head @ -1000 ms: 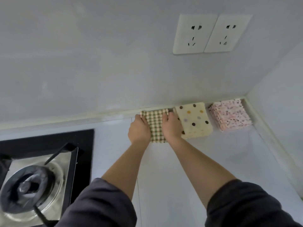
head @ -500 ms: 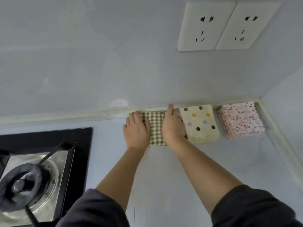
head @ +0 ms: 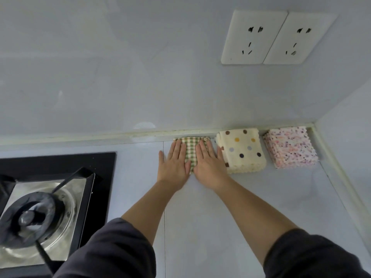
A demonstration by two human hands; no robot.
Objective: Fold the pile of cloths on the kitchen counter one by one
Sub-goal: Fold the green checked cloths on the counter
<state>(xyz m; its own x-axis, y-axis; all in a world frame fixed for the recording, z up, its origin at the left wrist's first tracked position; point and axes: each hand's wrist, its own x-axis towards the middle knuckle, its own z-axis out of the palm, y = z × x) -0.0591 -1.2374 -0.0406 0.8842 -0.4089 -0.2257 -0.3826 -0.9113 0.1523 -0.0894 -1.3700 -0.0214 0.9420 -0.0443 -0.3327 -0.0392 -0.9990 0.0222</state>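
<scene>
- Dark sleeves, two, at the near edge.
- Gas hob, black frame with a steel burner, sat near left.
- Desk, pale, ran from the near edge to the far wall.
- Left hand and right hand lay side by side, palms down. The fingers were straight and released, pressing flat and grasping nothing.
- Green checked cloth, folded, lay under both hands on the desk, against the far wall seam.
- Cream dotted cloth, folded, lay just beside the right hand.
- Pink speckled cloth, folded, sat further right, in the corner.
- Wall sockets, two, white, were mounted far right.
</scene>
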